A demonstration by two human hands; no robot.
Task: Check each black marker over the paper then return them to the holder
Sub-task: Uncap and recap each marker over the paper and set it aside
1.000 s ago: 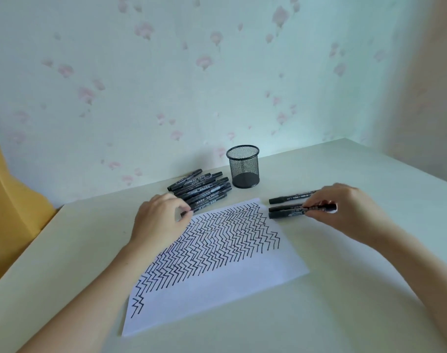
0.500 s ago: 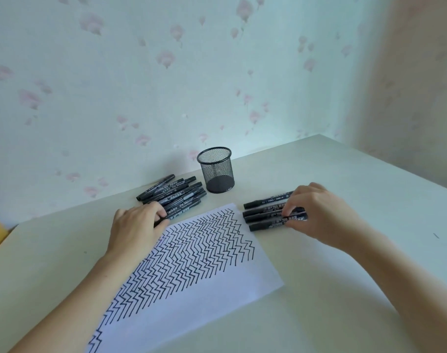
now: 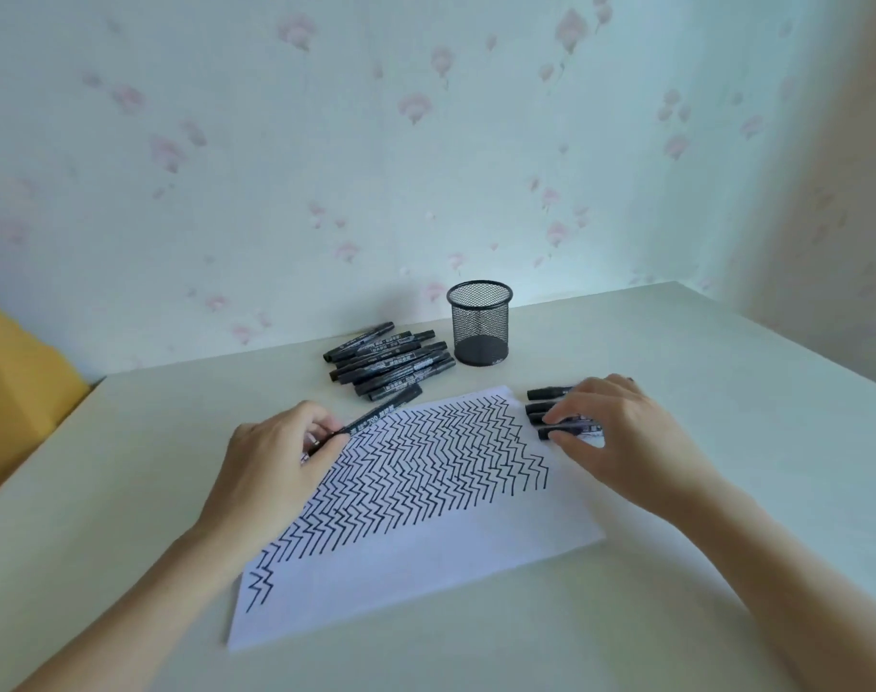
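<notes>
One marker (image 3: 382, 413) is pinched in the left hand (image 3: 276, 457) at the paper's (image 3: 426, 566) far-left edge; more markers (image 3: 388, 359) lie heaped beside the mesh holder (image 3: 480, 323) near the desk's (image 3: 676, 372) far edge. The right hand (image 3: 621, 432), fingers relaxed, rests on four markers (image 3: 541, 409) off the paper's far-right corner.

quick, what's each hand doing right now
left hand: pinches one black felt marker at the paper's edge
right hand: open, fingers resting on the row of black markers

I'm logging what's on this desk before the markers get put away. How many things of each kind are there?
Black markers, pile: about 8, overlapping
Marker in left hand: 1
Markers under right hand: 4
Mesh holder: 1
Paper: 1
Total: about 15
</notes>
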